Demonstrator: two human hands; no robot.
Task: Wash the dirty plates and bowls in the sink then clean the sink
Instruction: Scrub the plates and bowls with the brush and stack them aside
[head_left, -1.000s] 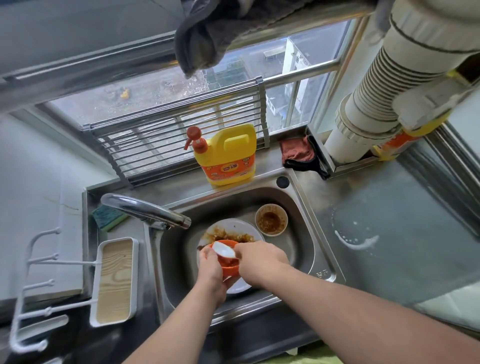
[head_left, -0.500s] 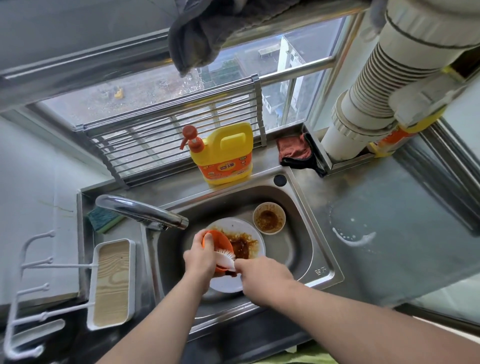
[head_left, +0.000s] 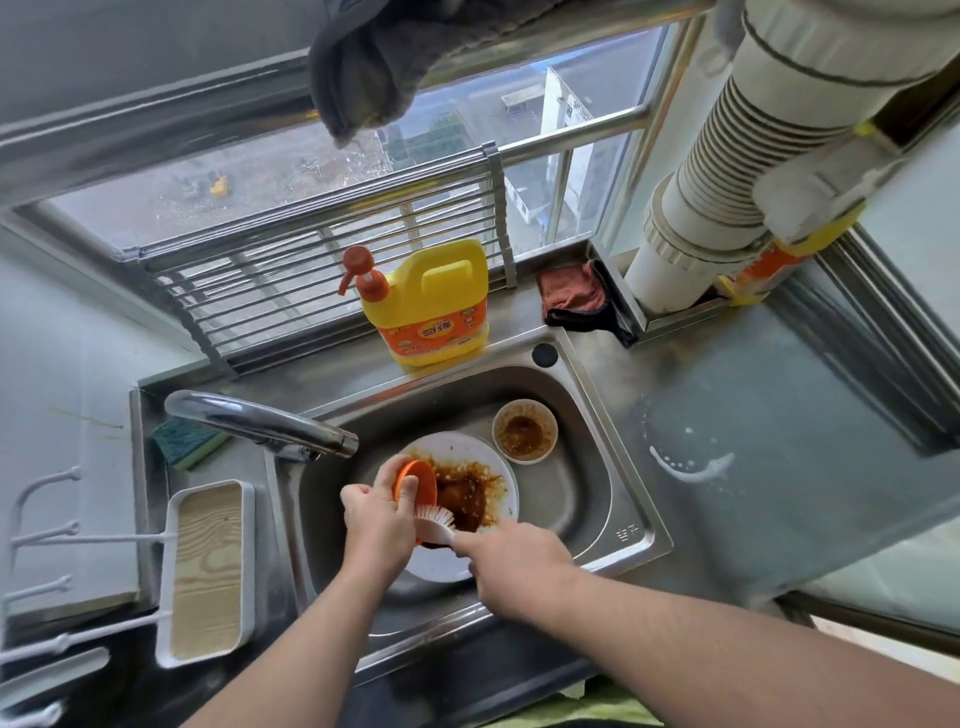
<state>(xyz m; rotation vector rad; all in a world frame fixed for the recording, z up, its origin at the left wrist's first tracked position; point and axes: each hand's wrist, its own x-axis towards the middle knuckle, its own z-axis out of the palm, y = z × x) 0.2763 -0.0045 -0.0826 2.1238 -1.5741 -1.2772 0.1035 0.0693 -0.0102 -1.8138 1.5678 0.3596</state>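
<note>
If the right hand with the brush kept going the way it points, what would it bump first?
Probably the tilted orange bowl gripped by the left hand. The right hand aims its white scrub brush up-left, bristles already at or near the bowl; depth is unclear.

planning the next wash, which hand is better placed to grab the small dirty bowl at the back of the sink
Right, probably. The small bowl sits back right in the sink, on the right hand's side, though it holds the brush. The left hand grips the orange bowl.
</note>
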